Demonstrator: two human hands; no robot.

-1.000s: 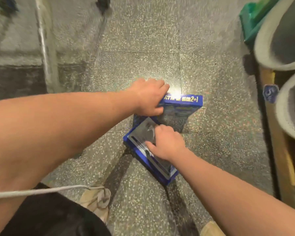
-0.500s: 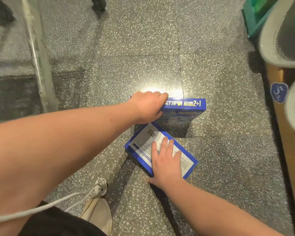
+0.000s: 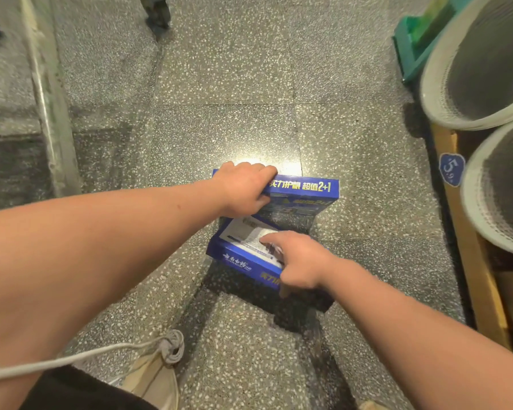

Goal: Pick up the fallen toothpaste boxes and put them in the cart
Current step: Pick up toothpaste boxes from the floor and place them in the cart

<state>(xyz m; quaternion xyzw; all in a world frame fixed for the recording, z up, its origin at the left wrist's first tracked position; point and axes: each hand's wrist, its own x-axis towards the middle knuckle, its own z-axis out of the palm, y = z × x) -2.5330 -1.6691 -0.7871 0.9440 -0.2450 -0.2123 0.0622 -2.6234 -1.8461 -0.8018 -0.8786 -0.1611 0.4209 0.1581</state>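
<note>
Gripping the top edge of the upright far box (image 3: 305,190) with the curled left hand (image 3: 245,189), pinching the tilted near box (image 3: 243,247) with the right hand (image 3: 301,261).

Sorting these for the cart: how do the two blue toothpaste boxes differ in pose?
The far box stands on edge, narrow yellow-lettered side up; the near box is tilted, broad white-label face up. The left hand grips the far box from above; the right hand holds the near box at its end. Both are blue with yellow lettering.
</note>
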